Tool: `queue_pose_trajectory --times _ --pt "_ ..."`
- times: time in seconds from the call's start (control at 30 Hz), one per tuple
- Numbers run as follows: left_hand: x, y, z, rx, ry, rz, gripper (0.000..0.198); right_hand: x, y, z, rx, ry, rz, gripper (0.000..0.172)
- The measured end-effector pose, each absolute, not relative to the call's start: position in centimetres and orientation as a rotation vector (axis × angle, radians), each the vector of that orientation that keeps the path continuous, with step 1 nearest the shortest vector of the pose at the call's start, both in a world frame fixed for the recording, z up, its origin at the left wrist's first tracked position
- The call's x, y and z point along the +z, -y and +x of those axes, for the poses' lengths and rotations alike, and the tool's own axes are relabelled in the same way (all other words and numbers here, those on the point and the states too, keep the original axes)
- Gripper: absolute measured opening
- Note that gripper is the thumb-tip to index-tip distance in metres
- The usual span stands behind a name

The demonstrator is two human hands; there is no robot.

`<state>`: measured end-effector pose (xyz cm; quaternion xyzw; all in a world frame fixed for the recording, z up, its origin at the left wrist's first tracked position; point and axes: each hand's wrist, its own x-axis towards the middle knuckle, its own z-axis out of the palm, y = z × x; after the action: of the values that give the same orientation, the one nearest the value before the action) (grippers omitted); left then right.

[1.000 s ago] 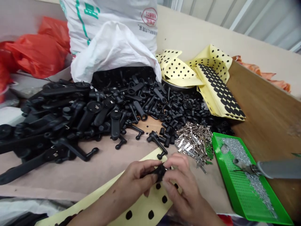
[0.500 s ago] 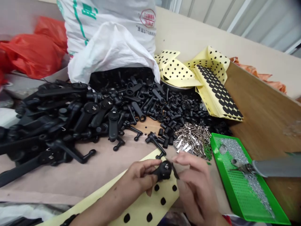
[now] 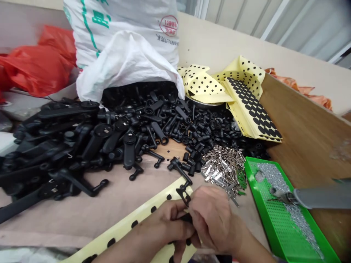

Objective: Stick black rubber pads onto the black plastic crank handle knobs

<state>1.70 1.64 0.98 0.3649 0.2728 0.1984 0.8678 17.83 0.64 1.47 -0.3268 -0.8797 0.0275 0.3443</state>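
My left hand (image 3: 171,228) is closed around a black plastic crank-like part (image 3: 187,218), of which only a sliver shows between the hands. My right hand (image 3: 212,215) curls over the part's end with its fingers bent and pressed in. Whatever sits under those fingers is hidden. Beneath both hands runs a yellow backing strip (image 3: 144,216) dotted with black round stickers. Just beyond the fingertips lies a loose black crank (image 3: 179,168), with a dark hooked piece (image 3: 183,193) at its near end.
Black plastic parts (image 3: 128,149) heap across the left and middle, spilling from a white sack (image 3: 131,62). Beside them lie metal clips (image 3: 223,166) and a stack of yellow sticker sheets (image 3: 253,109). A green basket (image 3: 276,226) holds small silvery pieces under a grey tool (image 3: 315,199).
My right hand has moved left and closed over the part's round end, which showed before. The thin dark piece in its fingers is now hidden. The view has shifted slightly.
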Motion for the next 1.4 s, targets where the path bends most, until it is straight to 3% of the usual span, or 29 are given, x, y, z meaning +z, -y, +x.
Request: queue_pose_trajectory --times 0.3,0.7,0.93,1.2,1.4 --pt "-0.4 -1.4 3.2 0.434 -0.638 0.715 0.02 0.9 -0.7 17.6 -0.116 2.222 -0.762 0.018" --pt "-0.2 0.4 4.8 0.623 -0.959 0.844 0.028 -0.9 -2.1 17.8 -0.002 2.082 -0.885 0.014" --pt "-0.3 1.2 6.4 0.743 -1.021 0.888 0.048 -0.8 -2.1 18.4 -0.001 1.941 -1.036 0.016" --pt "-0.1 -1.0 4.0 0.631 -0.84 0.694 0.044 1.0 -1.5 19.1 0.759 1.206 -1.148 0.012" --pt "-0.3 -2.1 2.8 0.534 -0.8 0.75 0.045 1.8 -1.0 20.8 1.275 1.129 -1.147 0.021"
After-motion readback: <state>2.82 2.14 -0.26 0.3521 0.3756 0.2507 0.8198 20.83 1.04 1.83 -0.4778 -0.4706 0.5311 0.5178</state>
